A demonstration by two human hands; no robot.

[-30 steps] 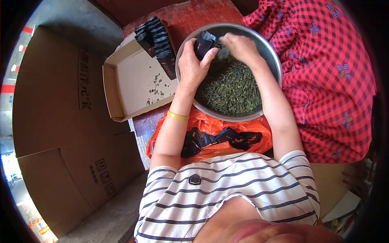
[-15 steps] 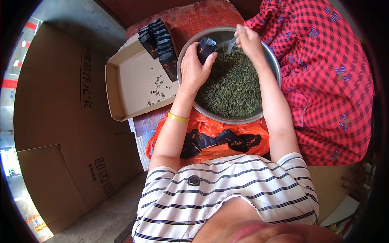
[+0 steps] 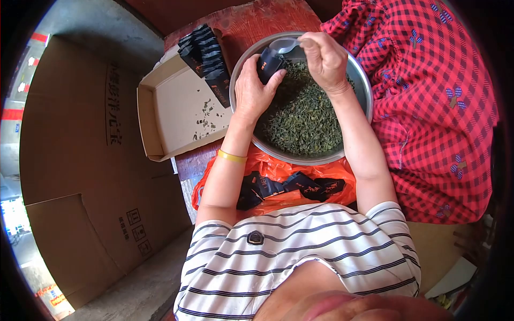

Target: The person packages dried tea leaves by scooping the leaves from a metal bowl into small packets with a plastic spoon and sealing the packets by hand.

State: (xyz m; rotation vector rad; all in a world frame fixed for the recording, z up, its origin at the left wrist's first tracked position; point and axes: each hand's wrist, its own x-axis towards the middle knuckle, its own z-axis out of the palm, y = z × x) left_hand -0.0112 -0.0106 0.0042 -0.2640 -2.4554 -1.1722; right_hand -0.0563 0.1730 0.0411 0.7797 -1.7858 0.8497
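My left hand (image 3: 254, 88) is closed around a small black packet (image 3: 269, 66) and holds it over the left part of a metal bowl (image 3: 365, 101). Dried tea leaves (image 3: 310, 115) fill much of the bowl. Between thumb and fingers, my right hand (image 3: 325, 60) grips a clear plastic spoon (image 3: 285, 45). The spoon's head is tilted at the packet's mouth; whether leaves remain on it I cannot tell.
Left of the bowl, a shallow cardboard tray (image 3: 179, 115) bears a stack of black packets (image 3: 206, 56) and scattered leaf bits. An orange plastic bag (image 3: 273, 160) with more black packets (image 3: 308, 184) lies in front. Red checked cloth (image 3: 428, 117) is at right, a large carton (image 3: 96, 160) at left.
My right hand has lifted the spoon from the tea leaves, up and left to the packet's mouth. My left hand has moved slightly left with the packet.
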